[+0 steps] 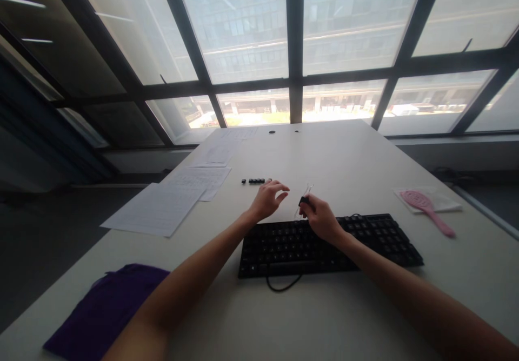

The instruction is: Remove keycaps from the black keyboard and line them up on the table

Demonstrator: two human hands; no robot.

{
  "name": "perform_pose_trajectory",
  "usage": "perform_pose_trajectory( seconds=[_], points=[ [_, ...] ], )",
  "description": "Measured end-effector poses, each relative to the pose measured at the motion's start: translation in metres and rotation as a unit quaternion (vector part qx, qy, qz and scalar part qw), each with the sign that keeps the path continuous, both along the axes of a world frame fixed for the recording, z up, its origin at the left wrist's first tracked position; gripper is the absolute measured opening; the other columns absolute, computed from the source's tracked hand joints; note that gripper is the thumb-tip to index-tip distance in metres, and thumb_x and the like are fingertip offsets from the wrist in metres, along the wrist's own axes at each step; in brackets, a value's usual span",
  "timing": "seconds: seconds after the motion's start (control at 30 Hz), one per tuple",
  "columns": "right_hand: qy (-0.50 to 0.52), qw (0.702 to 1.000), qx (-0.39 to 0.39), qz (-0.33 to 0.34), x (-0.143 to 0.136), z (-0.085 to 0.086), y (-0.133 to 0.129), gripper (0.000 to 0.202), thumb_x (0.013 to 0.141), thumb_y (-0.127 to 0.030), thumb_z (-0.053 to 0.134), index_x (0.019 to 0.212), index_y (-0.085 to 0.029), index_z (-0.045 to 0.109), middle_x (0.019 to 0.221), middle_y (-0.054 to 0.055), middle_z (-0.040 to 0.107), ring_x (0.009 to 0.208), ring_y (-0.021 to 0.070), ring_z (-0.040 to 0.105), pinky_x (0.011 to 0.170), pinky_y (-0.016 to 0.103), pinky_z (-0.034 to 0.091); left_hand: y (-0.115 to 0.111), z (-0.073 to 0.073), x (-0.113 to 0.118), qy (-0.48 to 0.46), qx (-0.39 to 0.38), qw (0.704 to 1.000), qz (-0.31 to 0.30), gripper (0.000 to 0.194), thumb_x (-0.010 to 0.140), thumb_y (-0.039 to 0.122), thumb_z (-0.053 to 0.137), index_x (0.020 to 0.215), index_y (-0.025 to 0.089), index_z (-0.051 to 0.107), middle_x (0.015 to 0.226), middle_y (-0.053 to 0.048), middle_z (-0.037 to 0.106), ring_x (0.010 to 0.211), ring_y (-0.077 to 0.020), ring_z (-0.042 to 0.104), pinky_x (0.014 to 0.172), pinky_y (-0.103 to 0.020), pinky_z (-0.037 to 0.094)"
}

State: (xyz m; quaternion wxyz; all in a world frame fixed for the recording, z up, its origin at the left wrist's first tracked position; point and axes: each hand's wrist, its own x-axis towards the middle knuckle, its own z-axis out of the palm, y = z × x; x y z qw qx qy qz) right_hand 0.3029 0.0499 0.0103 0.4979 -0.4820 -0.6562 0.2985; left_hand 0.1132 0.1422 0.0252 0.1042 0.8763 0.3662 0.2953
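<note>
A small black piece with thin wire ends, which looks like a wire keycap puller [304,201], is pinched between the fingers of my right hand [320,218]. That hand is above the black keyboard [284,247], over its upper middle part. Above the keyboard's top left edge hovers my left hand [267,199], thumb and fingers apart with nothing between them. Just beyond the left hand is a short row of black keycaps [257,181] on the white table; the fingers partly cover the row's right end. My right forearm hides part of the keyboard's right side.
Paper sheets [156,209] lie along the table's left side. A purple cloth item [101,312] is at the front left. At the right, a pink hairbrush [424,203] rests partly on a clear bag [446,204]. Windows stand behind the table [344,161].
</note>
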Motion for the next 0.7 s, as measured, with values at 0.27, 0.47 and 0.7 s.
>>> perform_pose_trajectory(
  seconds=[0.27, 0.47, 0.7],
  points=[
    [-0.081, 0.994, 0.021, 0.067, -0.003, 0.003, -0.006, 0.017, 0.094, -0.024, 0.048, 0.079, -0.021, 0.055, 0.073, 0.001, 0.063, 0.067, 0.0164, 0.055, 0.065, 0.028, 0.041, -0.063, -0.002, 0.007, 0.002, -0.054, 0.998, -0.011, 0.024, 0.095, 0.024, 0.050, 0.078, 0.019, 0.066, 0.076, -0.003, 0.065, 0.075, -0.0186, 0.058, 0.071, -0.030, 0.045],
    [-0.167, 0.979, 0.103, 0.063, -0.005, -0.002, -0.015, 0.015, 0.094, -0.020, 0.046, 0.081, -0.021, 0.054, 0.082, 0.006, 0.063, 0.074, 0.0189, 0.055, 0.070, 0.030, 0.040, -0.072, 0.000, 0.005, 0.008, -0.063, 0.997, -0.036, 0.014, 0.083, 0.011, 0.053, 0.083, 0.019, 0.064, 0.081, -0.003, 0.065, 0.081, -0.0193, 0.058, 0.076, -0.031, 0.046],
    [-0.081, 0.996, 0.012, 0.023, -0.002, -0.007, -0.010, 0.018, 0.094, -0.023, 0.049, 0.077, -0.020, 0.055, 0.072, 0.001, 0.064, 0.066, 0.0161, 0.057, 0.063, 0.027, 0.039, -0.079, -0.004, 0.005, 0.038, -0.098, 0.993, -0.047, 0.018, 0.082, 0.031, 0.070, 0.097, 0.021, 0.068, 0.096, -0.004, 0.067, 0.093, -0.0220, 0.059, 0.083, -0.032, 0.047]
  ],
)
